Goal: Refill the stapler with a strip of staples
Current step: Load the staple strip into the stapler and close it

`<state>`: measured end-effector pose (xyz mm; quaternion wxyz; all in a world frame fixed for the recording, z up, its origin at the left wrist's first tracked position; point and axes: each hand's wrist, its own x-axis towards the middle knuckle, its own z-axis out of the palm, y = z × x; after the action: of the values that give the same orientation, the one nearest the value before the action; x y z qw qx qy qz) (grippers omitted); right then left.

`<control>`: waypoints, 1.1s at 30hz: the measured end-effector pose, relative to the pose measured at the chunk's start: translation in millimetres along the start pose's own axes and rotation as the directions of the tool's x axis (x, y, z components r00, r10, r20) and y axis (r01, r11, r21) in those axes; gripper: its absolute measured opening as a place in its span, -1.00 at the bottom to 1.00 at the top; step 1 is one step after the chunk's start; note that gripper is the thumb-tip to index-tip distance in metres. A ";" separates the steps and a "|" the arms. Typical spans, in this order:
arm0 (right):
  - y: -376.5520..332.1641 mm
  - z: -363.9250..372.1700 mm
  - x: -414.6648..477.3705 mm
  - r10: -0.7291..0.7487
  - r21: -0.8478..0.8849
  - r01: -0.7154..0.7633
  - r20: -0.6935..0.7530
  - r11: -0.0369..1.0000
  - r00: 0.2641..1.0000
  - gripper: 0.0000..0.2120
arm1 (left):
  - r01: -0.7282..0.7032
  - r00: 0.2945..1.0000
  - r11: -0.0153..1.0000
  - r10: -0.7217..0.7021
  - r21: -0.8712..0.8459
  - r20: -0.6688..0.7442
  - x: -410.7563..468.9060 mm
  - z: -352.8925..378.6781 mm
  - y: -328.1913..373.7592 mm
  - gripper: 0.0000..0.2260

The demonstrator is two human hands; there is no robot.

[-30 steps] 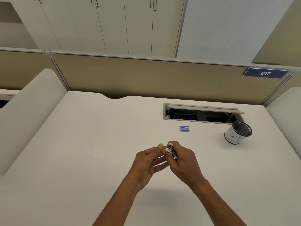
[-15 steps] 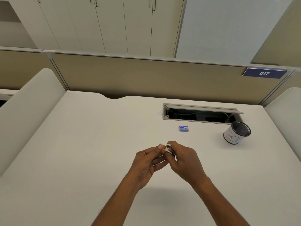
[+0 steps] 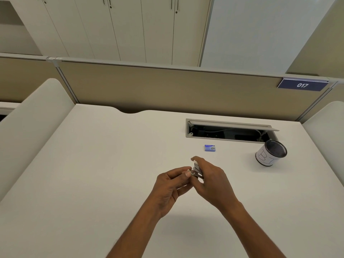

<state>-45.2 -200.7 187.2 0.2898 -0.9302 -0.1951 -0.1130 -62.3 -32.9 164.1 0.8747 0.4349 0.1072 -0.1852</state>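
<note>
Head view of a white desk [image 3: 93,164], seen from above and behind two bare hands that meet just below the centre of the frame. The right hand [image 3: 212,181] curls its fingers round a small stapler [image 3: 196,170], which is held clear of the desk surface with its white end uppermost. The left hand [image 3: 168,187], fingers bent, pinches the lower metal part of the stapler between thumb and forefinger; whether a strip of staples lies between those fingertips cannot be made out. A small blue staple box [image 3: 210,148] lies flat on the desk just above the hands in the frame, apart from them. To the right of the box stands a black mesh cup [image 3: 270,152] wrapped in white paper, beside an open cable hatch [image 3: 229,131]. A beige partition [image 3: 167,90] crosses the middle of the frame, carrying a blue plate marked 017 [image 3: 302,85] at the right; pale cabinet doors [image 3: 130,25] fill the upper left.
</note>
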 end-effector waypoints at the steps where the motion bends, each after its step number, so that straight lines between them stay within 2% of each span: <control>1: 0.5 -0.8 0.5 -0.006 0.011 0.005 0.017 1.000 1.000 -0.56 | -0.004 1.000 1.000 0.004 0.000 -0.007 1.0 -0.8 -0.1 -0.66; 5: 5.6 -6.0 4.5 0.012 0.173 -0.028 0.093 0.985 0.996 -0.48 | -0.022 0.999 0.999 0.020 -0.039 -0.036 7.9 -5.6 1.8 -0.69; 7: 11.6 -10.0 3.7 0.043 0.205 -0.063 0.100 0.977 0.994 -0.51 | -0.033 0.999 0.997 0.031 -0.074 -0.038 12.1 -8.4 3.6 -0.69; 11: 23.8 -13.7 0.9 0.030 0.133 -0.045 0.110 0.990 0.993 -0.77 | -0.050 0.996 0.994 0.043 -0.096 -0.073 23.4 -13.4 5.7 -0.70; 15: 33.7 -5.1 0.3 0.019 0.101 -0.028 0.090 0.994 0.996 -0.89 | -0.044 0.995 0.992 0.034 -0.115 -0.093 35.1 -14.1 1.3 -0.70; 20: 45.9 11.1 5.2 0.081 0.111 -0.085 0.038 0.990 0.996 -0.89 | -0.036 0.990 0.991 0.018 -0.132 -0.138 52.2 -12.5 -4.3 -0.72; 26: 56.4 32.1 13.7 0.159 0.043 -0.159 -0.003 0.986 0.987 -0.76 | -0.035 0.974 0.990 0.004 -0.138 -0.224 78.0 -14.8 -3.7 -0.80; 33: 68.8 57.7 28.2 0.202 -0.103 -0.210 -0.083 0.972 0.976 -0.86 | -0.034 0.964 0.997 0.015 -0.066 -0.266 113.3 -13.1 -0.3 -0.84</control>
<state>15.2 -210.7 115.7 0.2548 -0.9553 -0.0801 -0.1265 40.2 -48.7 116.5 0.8693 0.4264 0.2244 -0.1106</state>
